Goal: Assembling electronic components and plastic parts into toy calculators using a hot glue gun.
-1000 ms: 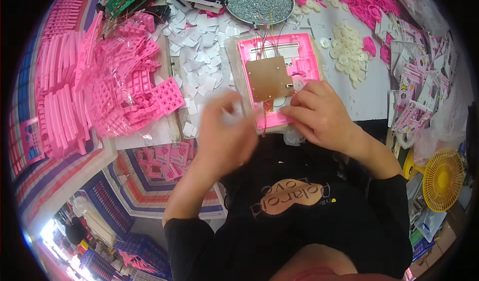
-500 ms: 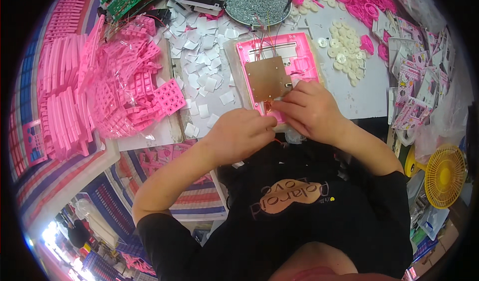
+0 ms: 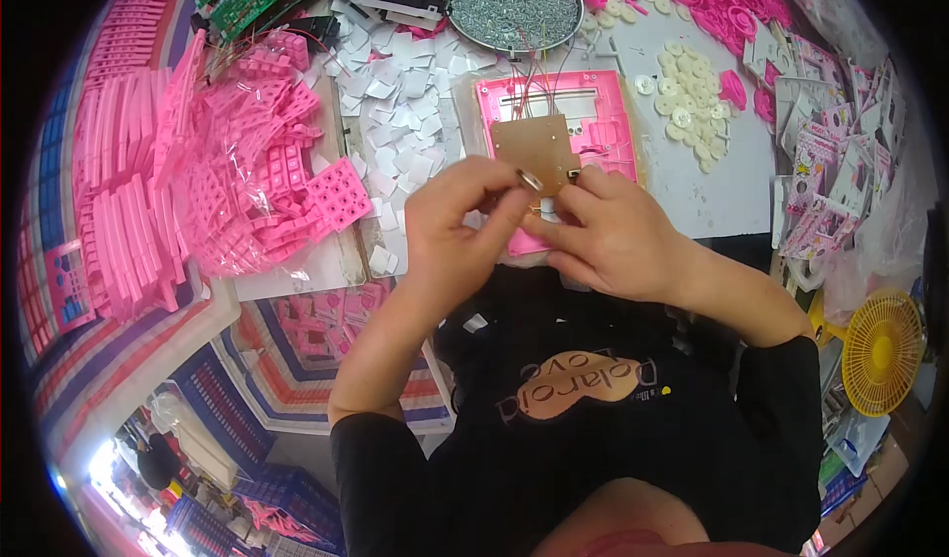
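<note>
A pink plastic casing (image 3: 615,112) lies in front of me with its inner side up. Over its middle rests a brown circuit board (image 3: 529,144), and thin wires run from its far edge. My left hand (image 3: 457,219) is closed, with a small round metal-rimmed disc (image 3: 531,179) pinched at the fingertips above the board's near edge. Beside it my right hand (image 3: 618,229) is closed at the near end of the casing, below a small switch (image 3: 573,173) on the board's edge. Whatever its fingertips hold is hidden.
A round tray of screws (image 3: 514,45) stands beyond the casing. White paper squares (image 3: 400,112) and pink plastic parts (image 3: 267,152) lie to the left. Cream discs (image 3: 689,102) and printed cards (image 3: 830,162) are on the right, with a yellow fan (image 3: 883,352) lower down.
My left hand has lifted and turned upward, and the round disc now shows in its fingers. My right hand stays near the board's lower edge. The screwdriver-like tool tip above the screws has left view.
</note>
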A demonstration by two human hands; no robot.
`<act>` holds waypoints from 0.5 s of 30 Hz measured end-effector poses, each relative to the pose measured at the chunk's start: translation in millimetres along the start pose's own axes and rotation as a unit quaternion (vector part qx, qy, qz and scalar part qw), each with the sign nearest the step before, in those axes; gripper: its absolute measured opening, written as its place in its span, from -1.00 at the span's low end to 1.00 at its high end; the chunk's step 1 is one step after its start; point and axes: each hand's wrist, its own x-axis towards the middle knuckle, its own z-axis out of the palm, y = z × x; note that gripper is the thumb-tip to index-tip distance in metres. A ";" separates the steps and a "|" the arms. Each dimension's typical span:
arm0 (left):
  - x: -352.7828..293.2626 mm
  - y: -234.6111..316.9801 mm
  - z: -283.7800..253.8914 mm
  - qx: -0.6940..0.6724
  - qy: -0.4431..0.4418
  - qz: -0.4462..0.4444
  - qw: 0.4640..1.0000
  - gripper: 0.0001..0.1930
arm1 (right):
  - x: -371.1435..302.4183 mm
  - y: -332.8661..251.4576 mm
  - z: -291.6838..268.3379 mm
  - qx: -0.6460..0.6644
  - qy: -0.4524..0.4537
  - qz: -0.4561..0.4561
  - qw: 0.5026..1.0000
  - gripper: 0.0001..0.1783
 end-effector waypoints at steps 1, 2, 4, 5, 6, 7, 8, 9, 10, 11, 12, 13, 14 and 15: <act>-1.6 3.1 -1.4 0.088 -0.020 0.066 0.994 -0.87 | -3.2 5.7 -0.2 0.024 0.020 -0.010 0.999 -0.57; -4.4 9.3 -1.1 0.120 -0.029 0.069 0.990 -0.81 | -8.2 12.8 0.8 0.047 0.040 -0.020 0.998 -0.57; -11.3 13.3 4.1 0.175 -0.046 0.090 0.979 -0.81 | -8.5 14.3 -2.9 0.071 0.140 0.001 0.988 -0.63; -13.8 14.3 7.6 0.202 -0.056 0.101 0.973 -0.81 | -7.8 9.4 -5.8 0.084 0.175 0.018 0.981 -0.65; -17.1 14.4 12.5 0.229 -0.059 0.109 0.966 -0.82 | -6.3 -0.1 -11.5 0.099 0.209 0.035 0.972 -0.68; -19.0 15.4 19.1 0.233 -0.064 0.112 0.964 -0.82 | -9.4 -2.3 -13.3 0.115 0.212 0.042 0.970 -0.70; -20.3 16.5 26.4 0.237 -0.070 0.116 0.962 -0.82 | -12.8 -3.8 -15.7 0.130 0.213 0.048 0.967 -0.71; -20.6 17.5 30.4 0.242 -0.077 0.121 0.960 -0.83 | -19.5 -2.1 -15.9 0.146 0.186 0.044 0.971 -0.72; -21.0 16.3 30.6 0.237 -0.111 0.102 0.960 -0.84 | -26.0 -0.3 -16.5 0.163 0.158 0.040 0.973 -0.73; -18.5 18.6 31.7 0.212 -0.104 0.086 0.968 -0.83 | -31.4 1.2 -17.8 0.177 0.159 0.067 0.969 -0.74; -15.5 21.7 33.5 0.187 -0.096 0.069 0.975 -0.81 | -36.7 3.7 -18.8 0.191 0.159 0.093 0.964 -0.74; -12.8 21.1 34.1 0.184 -0.091 0.068 0.976 -0.80 | -41.8 5.9 -19.5 0.206 0.159 0.120 0.958 -0.75; -9.7 20.5 35.1 0.180 -0.086 0.067 0.978 -0.79 | -47.5 7.1 -19.4 0.203 0.154 0.135 0.958 -0.76; -4.3 15.5 33.2 0.198 -0.084 0.081 0.973 -0.79 | -52.9 6.1 -18.3 0.200 0.147 0.150 0.957 -0.76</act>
